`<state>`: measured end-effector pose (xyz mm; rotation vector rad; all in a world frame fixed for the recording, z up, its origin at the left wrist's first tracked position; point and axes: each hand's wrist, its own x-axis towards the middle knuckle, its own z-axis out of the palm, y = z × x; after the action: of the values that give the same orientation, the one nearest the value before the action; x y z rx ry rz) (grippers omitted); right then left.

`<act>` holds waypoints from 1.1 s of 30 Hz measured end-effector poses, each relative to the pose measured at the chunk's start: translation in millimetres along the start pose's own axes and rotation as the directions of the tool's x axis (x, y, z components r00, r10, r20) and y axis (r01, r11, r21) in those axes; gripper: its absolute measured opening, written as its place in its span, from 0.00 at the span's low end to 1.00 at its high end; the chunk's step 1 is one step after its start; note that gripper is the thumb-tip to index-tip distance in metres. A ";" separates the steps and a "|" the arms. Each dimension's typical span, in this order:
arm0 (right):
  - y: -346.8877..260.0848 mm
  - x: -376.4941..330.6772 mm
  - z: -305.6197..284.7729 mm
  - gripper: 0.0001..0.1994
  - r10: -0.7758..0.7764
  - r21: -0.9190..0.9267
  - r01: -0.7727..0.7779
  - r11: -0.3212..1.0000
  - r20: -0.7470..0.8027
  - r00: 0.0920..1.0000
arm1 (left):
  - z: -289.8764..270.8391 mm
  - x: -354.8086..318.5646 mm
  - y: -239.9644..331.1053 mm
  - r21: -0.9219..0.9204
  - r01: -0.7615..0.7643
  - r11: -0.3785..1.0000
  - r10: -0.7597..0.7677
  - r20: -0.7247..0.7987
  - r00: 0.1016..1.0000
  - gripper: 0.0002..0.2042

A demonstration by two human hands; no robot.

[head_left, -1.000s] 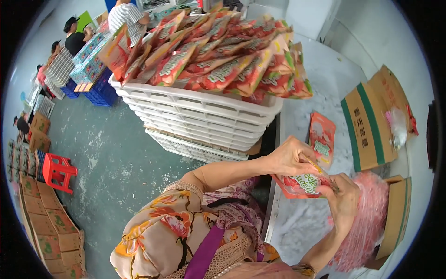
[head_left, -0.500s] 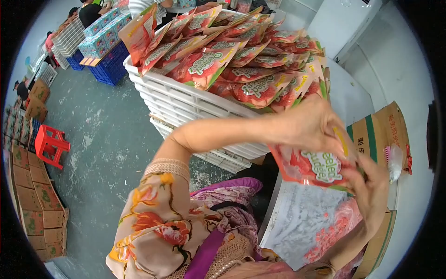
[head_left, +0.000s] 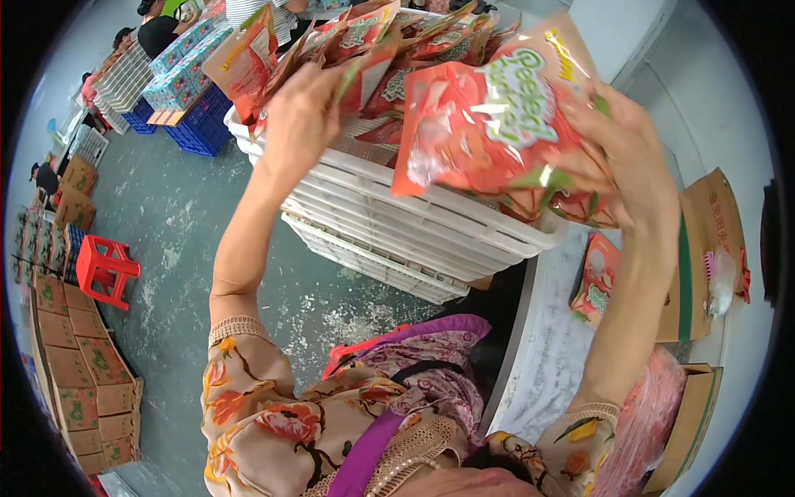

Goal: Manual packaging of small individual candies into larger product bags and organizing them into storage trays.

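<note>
My right hand (head_left: pixel 625 157) grips a glossy red candy pouch (head_left: pixel 464 132) by its right side. It holds the pouch tilted above the near right part of a white plastic crate (head_left: pixel 397 186). My left hand (head_left: pixel 302 120) is over the crate's left end, its fingers closed on the edge of another red pouch (head_left: pixel 368 79), which leans among the rest. Several similar pouches stand and lie overlapping in the crate. One more pouch (head_left: pixel 598 277) lies on the grey-white work surface, beside my right forearm.
The crate sits on a stack of similar crates. On the right are a clear bag of pink-red pieces (head_left: pixel 642 414) and cardboard boxes (head_left: pixel 691 265). A red plastic stool (head_left: pixel 108 269) and stacked cartons (head_left: pixel 83 364) stand on the left floor. People are working at the far left.
My hands have come apart. The right has risen to the crate with a pouch; the left has moved left onto a pouch there. A pouch now shows on the work surface.
</note>
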<state>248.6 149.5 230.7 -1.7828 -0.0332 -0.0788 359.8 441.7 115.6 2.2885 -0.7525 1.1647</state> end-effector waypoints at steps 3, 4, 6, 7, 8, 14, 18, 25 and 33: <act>15.4 46.4 19.3 0.18 -0.043 0.033 0.042 0.999 0.033 0.999 | -3.2 7.3 -19.1 -0.038 0.048 0.998 -0.051 -0.078 0.996 0.13; 21.0 65.1 26.3 0.16 -0.055 0.057 0.054 0.997 0.005 0.998 | -1.3 6.3 -23.2 -0.029 0.037 0.999 -0.040 -0.084 0.996 0.13; 28.6 101.7 47.0 0.13 -0.030 0.041 0.031 0.999 -0.031 0.999 | -6.1 6.7 -20.0 -0.008 0.038 0.999 -0.039 -0.062 0.997 0.14; 32.6 119.4 60.4 0.12 0.005 0.001 -0.005 1.000 -0.046 0.999 | -7.6 5.8 -16.3 0.011 0.038 0.999 -0.037 -0.044 0.998 0.14; 44.0 141.2 69.3 0.12 0.027 -0.082 -0.029 0.996 -0.020 0.999 | -6.3 6.4 -11.4 0.003 0.028 1.000 -0.028 -0.045 0.999 0.14; 61.8 162.1 126.2 0.11 0.166 -0.313 -0.120 0.942 0.126 0.978 | 15.1 -8.5 2.0 0.068 -0.037 0.997 0.041 -0.063 0.997 0.20; 36.6 143.8 67.8 0.08 0.193 -0.392 -0.045 0.919 0.346 0.918 | 19.0 3.0 14.5 0.031 0.004 1.000 0.001 -0.153 0.988 0.21; 91.7 119.9 89.4 0.15 -0.579 -0.633 0.514 0.578 0.125 0.806 | 40.5 -35.0 42.2 0.218 -0.017 0.976 0.007 0.046 0.999 0.22; 237.3 -205.2 -115.0 0.15 -0.175 -0.286 -0.097 0.953 -0.785 0.594 | 93.6 -95.2 232.1 -0.715 -0.281 0.641 0.393 -0.009 0.919 0.09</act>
<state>55.5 -8.9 8.8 -1.8955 0.6398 -0.9848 216.0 236.2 21.8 1.6088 -1.4512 0.6492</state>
